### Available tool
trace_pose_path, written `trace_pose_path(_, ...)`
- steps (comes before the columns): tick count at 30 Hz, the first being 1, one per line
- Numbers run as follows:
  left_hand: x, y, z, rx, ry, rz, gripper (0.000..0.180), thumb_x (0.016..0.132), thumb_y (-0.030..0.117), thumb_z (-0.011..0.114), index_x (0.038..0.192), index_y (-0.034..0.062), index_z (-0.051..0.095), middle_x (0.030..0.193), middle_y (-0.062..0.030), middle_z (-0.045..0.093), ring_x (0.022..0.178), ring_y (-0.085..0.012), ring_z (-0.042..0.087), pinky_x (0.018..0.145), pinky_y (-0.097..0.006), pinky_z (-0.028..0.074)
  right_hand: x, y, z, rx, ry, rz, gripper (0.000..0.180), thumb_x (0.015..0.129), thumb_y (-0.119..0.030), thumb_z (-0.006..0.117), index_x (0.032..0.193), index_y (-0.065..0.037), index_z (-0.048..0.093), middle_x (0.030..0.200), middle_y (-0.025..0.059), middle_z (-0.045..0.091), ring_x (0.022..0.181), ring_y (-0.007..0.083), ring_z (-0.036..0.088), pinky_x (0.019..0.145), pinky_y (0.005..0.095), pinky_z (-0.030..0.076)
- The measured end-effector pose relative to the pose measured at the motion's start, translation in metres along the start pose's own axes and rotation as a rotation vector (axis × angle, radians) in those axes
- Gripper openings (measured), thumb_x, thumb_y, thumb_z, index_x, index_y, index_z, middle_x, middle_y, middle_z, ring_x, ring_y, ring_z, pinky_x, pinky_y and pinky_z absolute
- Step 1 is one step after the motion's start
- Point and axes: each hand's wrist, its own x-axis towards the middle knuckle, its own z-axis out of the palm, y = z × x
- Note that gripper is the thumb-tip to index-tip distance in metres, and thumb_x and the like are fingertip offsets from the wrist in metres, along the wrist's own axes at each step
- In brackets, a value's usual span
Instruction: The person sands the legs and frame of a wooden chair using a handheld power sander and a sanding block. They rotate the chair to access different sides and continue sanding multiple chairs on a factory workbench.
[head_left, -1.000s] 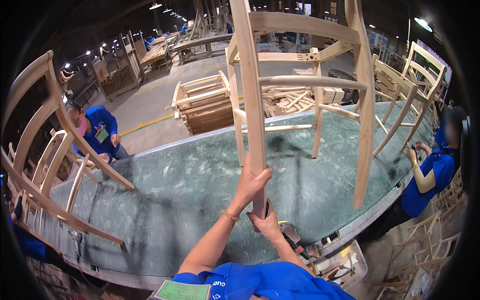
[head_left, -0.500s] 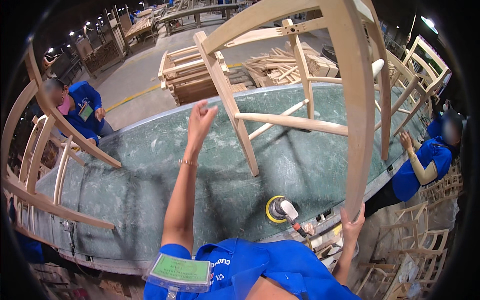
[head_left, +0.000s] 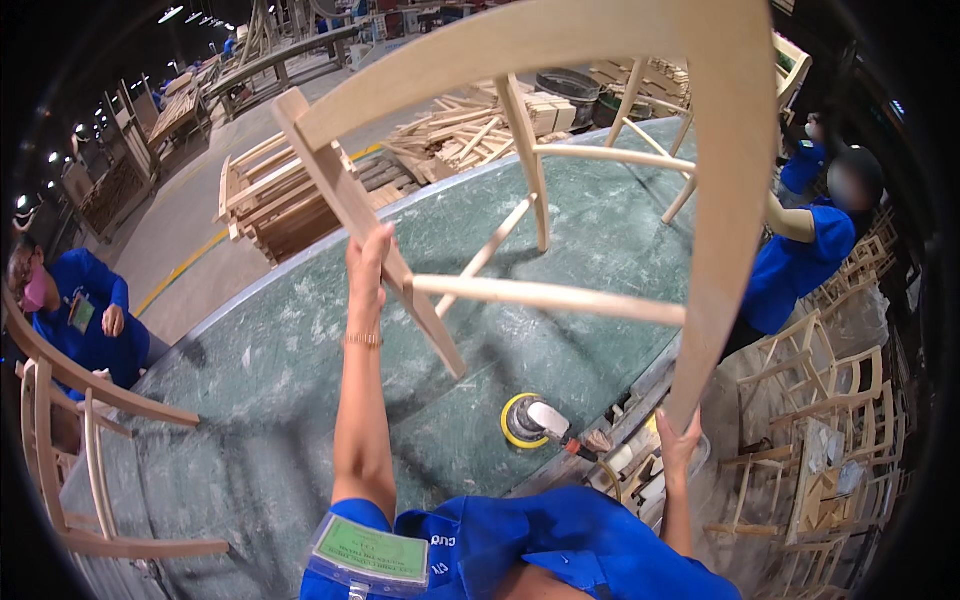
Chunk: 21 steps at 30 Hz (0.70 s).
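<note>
A pale wooden chair frame [head_left: 560, 290] fills the middle and upper right, standing on the green work table [head_left: 300, 400]. My left hand [head_left: 367, 268] is closed round its left leg, just above where the stretcher joins. Low on the near right leg, my right hand [head_left: 681, 440] grips the wood close to its lower end, beside the table's near edge. A round sander [head_left: 530, 420] with a yellow rim and a white body lies on the table between my arms.
Another wooden chair frame [head_left: 95, 480] lies at the left end. One co-worker [head_left: 85, 310] is at far left, another [head_left: 810, 250] at right. Beyond the table sit stacked wooden frames [head_left: 285, 200] and a heap of sticks [head_left: 450, 140]. More chairs [head_left: 820, 420] crowd the right floor.
My left hand has closed on the chair's left leg, after hovering beside it. The view has turned rightward, and the chair has shifted in it. My right hand keeps its grip.
</note>
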Motion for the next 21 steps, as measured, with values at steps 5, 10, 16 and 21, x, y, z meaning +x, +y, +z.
trace_pose_path(5, -0.087, 0.037, -0.001, -0.001, 0.089, 0.042, 0.045, 0.075, 0.026, 0.079, 0.103, 0.0012, 0.055, 0.090, -0.0075, 0.058, 0.081, -0.0164, 0.058, 0.073, -0.030, 0.048, -0.039, 0.050, -0.035, 0.090, 0.025, 0.059, 0.048, 0.072, -0.009, 0.078, 0.114, 0.000, 0.057, 0.095, 0.0050, 0.062, 0.084, 0.0135, 0.058, 0.077, 0.0287, 0.048)
trace_pose_path(10, -0.148, 0.095, -0.062, -0.014, 0.411, 0.260, 0.043, 0.077, 0.011, 0.076, 0.111, -0.0002, 0.051, 0.094, -0.0081, 0.058, 0.081, -0.0150, 0.058, 0.071, -0.029, 0.048, -0.059, 0.045, -0.003, 0.326, -0.256, 0.224, 0.046, 0.069, -0.015, 0.079, 0.109, -0.002, 0.061, 0.082, -0.0009, 0.060, 0.073, 0.0095, 0.057, 0.066, 0.0266, 0.049)
trace_pose_path(16, -0.171, 0.172, -0.079, 0.382, 0.527, 0.468, 0.039, 0.084, 0.013, 0.071, 0.117, 0.0007, 0.054, 0.093, -0.0039, 0.056, 0.080, -0.0110, 0.052, 0.072, -0.024, 0.044, -0.047, 0.001, 0.081, 0.480, -0.505, 0.380, 0.043, 0.073, -0.016, 0.080, 0.107, 0.000, 0.060, 0.085, 0.0033, 0.064, 0.076, 0.0111, 0.058, 0.069, 0.0285, 0.049)
trace_pose_path(21, -0.122, 0.195, -0.088, 0.519, 0.504, 0.570, 0.036, 0.087, 0.012, 0.068, 0.118, -0.0011, 0.054, 0.099, -0.0037, 0.057, 0.083, -0.0095, 0.051, 0.073, -0.023, 0.043, -0.022, 0.002, 0.124, 0.407, -0.422, 0.065, 0.047, 0.074, -0.019, 0.081, 0.111, 0.002, 0.059, 0.088, 0.0087, 0.067, 0.077, 0.0145, 0.060, 0.071, 0.0313, 0.051)
